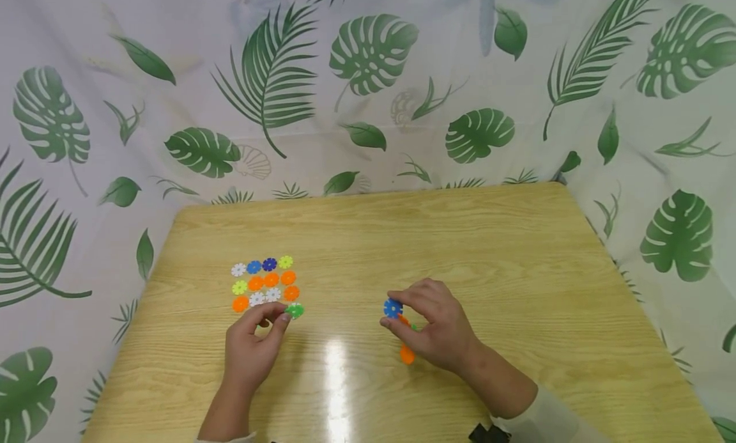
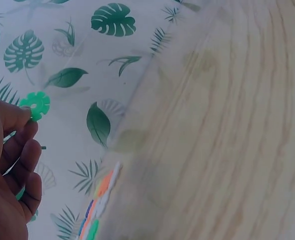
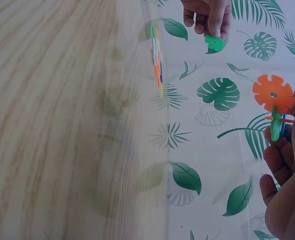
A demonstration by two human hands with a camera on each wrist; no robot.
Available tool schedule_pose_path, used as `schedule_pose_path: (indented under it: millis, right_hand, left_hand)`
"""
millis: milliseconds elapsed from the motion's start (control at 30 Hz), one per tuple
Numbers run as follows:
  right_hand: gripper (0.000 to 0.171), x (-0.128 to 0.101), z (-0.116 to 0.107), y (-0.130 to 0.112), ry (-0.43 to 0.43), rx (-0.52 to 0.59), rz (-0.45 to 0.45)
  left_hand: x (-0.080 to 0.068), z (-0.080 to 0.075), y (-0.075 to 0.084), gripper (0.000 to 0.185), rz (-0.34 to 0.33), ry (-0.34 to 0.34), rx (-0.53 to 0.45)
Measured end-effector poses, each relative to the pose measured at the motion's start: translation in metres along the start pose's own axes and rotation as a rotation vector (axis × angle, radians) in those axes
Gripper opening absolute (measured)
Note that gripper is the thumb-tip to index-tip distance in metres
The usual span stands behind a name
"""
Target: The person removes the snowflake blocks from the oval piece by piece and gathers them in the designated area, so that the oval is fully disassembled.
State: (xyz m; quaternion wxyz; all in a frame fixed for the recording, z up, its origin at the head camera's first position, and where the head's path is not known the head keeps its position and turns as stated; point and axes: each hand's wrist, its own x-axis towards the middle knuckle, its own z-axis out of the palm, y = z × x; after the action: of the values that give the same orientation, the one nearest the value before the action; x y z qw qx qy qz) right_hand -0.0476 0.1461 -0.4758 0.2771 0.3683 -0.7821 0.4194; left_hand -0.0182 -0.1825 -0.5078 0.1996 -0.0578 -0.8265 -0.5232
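Note:
My left hand (image 1: 259,337) pinches a green snowflake disc (image 1: 295,311) just right of a flat grid of discs (image 1: 264,283) in white, blue, yellow-green and orange lying on the wooden table (image 1: 460,238). In the left wrist view the green disc (image 2: 35,104) sits at my fingertips (image 2: 22,116). My right hand (image 1: 431,325) grips a small assembly of joined discs: a blue disc (image 1: 393,308) on top, an orange disc (image 1: 407,355) below. In the right wrist view the orange disc (image 3: 273,93) stands on a green piece (image 3: 275,127) between my fingers (image 3: 282,157).
A white curtain with green leaf print (image 1: 368,78) surrounds the table on the far side and both flanks. A light glare (image 1: 336,373) falls on the tabletop between my hands. A dark object (image 1: 489,433) shows at the bottom edge.

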Motion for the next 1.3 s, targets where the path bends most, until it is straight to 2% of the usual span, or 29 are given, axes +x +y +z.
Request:
schedule_pose_path:
  millis: [267, 500, 733, 967, 1300]
  right_hand:
    - [0.032, 0.000, 0.000, 0.000, -0.005, 0.007, -0.002]
    - [0.032, -0.001, 0.002, 0.000, 0.007, 0.019, -0.027]
    - [0.033, -0.002, 0.001, -0.001, -0.004, 0.015, -0.017]
    - [0.033, -0.003, 0.001, -0.001, -0.005, 0.014, -0.013]
    - [0.033, -0.002, 0.001, -0.001, -0.001, 0.012, -0.021]
  left_hand:
    - [-0.005, -0.012, -0.014, 0.011, -0.105, 0.026, 0.060]
    - [-0.005, -0.028, -0.024, 0.007, -0.266, 0.038, 0.174]
    - [-0.005, -0.042, -0.030, 0.014, -0.418, 0.034, 0.273]
    - [-0.004, -0.051, -0.035, 0.019, -0.483, 0.027, 0.308]
    - [-0.001, -0.062, -0.046, 0.025, -0.528, -0.029, 0.338]
